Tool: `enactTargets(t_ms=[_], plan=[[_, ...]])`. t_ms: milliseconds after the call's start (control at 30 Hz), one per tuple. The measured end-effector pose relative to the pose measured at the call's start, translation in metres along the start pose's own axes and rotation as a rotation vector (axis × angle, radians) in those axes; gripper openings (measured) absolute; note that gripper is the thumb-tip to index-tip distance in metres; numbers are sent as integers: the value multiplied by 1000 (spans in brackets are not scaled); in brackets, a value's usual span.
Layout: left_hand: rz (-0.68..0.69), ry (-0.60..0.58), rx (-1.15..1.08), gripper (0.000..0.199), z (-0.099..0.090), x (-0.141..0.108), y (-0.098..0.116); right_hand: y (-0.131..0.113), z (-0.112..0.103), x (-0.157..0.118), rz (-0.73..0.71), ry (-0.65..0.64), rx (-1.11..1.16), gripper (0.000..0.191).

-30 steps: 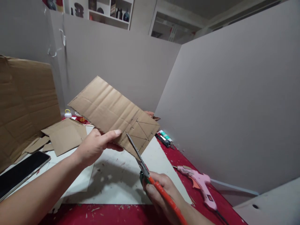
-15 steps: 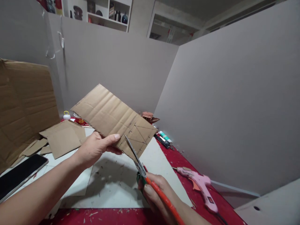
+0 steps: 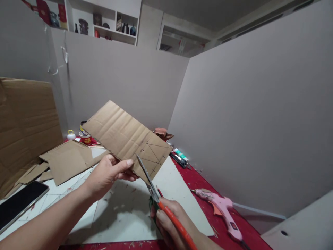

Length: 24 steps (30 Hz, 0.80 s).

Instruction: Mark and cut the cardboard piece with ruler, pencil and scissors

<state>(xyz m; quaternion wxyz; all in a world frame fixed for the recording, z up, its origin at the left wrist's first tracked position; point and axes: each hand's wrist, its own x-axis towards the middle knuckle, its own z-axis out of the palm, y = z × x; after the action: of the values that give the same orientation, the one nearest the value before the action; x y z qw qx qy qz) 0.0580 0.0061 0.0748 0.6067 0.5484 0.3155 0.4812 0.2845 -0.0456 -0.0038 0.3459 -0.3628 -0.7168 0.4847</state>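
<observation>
A flat brown cardboard piece (image 3: 117, 130) is held up at a tilt above the table, with pencil lines drawn near its right end. My left hand (image 3: 110, 172) pinches its lower edge, thumb on top and fingers underneath. In my right hand (image 3: 169, 217) are scissors (image 3: 145, 170) with a red handle; one blade lies across the cardboard's face by the drawn lines, and the other blade is hidden. The tip of a red pencil (image 3: 159, 190) sticks out beside the scissors, seemingly in the same hand.
A pink glue gun (image 3: 218, 205) lies on the red cloth (image 3: 195, 180) at right. White board (image 3: 122, 222) covers the middle. Cardboard scraps (image 3: 69, 161), a phone (image 3: 23, 199) and a large cardboard box (image 3: 28, 128) are at left. Grey panels (image 3: 125, 73) rise behind and at right.
The view has tilted up slightly, so most of the scene sits a little lower. Both hands keep their grips; the scissors and cardboard hold nearly the same position relative to each other.
</observation>
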Motion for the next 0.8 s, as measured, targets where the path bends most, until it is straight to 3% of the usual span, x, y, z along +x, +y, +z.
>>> enactTargets(t_ms=[800], plan=[[54, -39, 72, 37, 1, -6, 5, 0, -2, -1, -156, -10, -136, 49]])
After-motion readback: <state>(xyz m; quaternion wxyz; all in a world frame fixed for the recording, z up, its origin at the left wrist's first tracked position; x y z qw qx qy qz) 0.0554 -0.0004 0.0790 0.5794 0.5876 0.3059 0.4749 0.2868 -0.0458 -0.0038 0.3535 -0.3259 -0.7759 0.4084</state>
